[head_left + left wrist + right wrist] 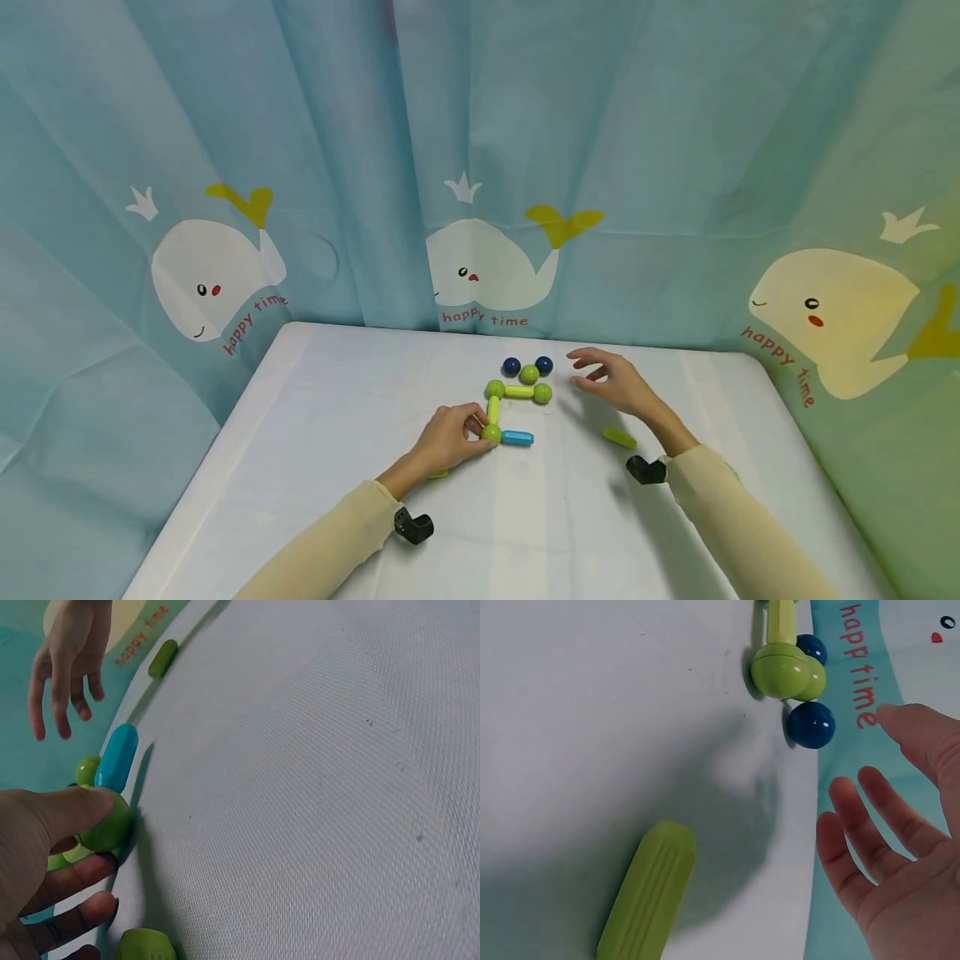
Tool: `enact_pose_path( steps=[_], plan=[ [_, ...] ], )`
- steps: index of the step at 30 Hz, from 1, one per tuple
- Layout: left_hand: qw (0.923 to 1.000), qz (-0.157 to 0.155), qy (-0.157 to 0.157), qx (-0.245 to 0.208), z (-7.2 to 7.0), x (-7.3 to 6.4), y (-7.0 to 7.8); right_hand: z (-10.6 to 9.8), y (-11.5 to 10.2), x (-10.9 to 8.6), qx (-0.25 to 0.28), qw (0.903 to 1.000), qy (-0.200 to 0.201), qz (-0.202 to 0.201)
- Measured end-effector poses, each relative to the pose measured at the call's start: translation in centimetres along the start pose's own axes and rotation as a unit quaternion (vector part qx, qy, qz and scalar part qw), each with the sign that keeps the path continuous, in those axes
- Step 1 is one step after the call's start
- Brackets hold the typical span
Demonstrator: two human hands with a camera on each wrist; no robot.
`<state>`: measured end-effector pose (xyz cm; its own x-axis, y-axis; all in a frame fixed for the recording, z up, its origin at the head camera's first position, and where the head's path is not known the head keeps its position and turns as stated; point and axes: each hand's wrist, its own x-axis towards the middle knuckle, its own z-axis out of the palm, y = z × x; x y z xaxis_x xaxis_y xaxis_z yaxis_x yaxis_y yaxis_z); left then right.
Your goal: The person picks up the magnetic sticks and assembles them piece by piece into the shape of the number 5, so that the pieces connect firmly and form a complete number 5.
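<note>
My left hand [446, 438] pinches a green ball [109, 825] between thumb and fingers. From this ball a blue rod [517, 437] sticks out to the right, and a yellow-green rod [492, 411] runs away to a second green ball [495, 389]. Another yellow-green rod [519, 391] links that one to a green ball [542, 393] on its right, all one angular shape. My right hand [617, 383] hovers above the table at the right of these pieces, fingers loosely bent and nothing in them. Nearest to it is a dark blue ball [811, 725].
Behind the joined shape lie a second dark blue ball [512, 367] and a loose green ball [528, 374]. A loose green rod [619, 437] rests below my right hand. Another green piece [145, 945] lies by my left hand. A whale-printed curtain [645, 275] hangs behind the white table [337, 375].
</note>
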<state>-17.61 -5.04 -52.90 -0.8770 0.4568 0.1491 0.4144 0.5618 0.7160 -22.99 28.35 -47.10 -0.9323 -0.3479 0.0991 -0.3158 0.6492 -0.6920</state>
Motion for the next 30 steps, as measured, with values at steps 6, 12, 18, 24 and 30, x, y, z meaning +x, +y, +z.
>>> enact_pose_path(
  steps=[6, 12, 18, 24, 30],
  plan=[
    [1.0000, 0.001, 0.000, -0.003, 0.0, 0.0, -0.1, 1.1, 0.5, 1.8, 0.014, 0.9998, 0.006, 0.012],
    [1.0000, 0.000, 0.001, -0.006, 0.0, 0.0, -0.1, 2.3, 0.9, 3.1, 0.023, 0.9991, 0.013, 0.033],
    [1.0000, -0.003, -0.001, 0.001, -0.1, 0.0, -0.1, 3.5, 0.8, 4.0, 0.032, 0.9975, 0.014, 0.062],
    [1.0000, 0.002, 0.002, 0.004, 0.1, 0.0, -0.1, 4.4, 1.1, 4.6, 0.035, 0.9954, 0.016, 0.088],
    [1.0000, 0.004, 0.003, 0.002, 0.0, 0.0, 0.0, 5.0, 1.6, 4.9, 0.042, 0.9929, 0.024, 0.109]
  ],
)
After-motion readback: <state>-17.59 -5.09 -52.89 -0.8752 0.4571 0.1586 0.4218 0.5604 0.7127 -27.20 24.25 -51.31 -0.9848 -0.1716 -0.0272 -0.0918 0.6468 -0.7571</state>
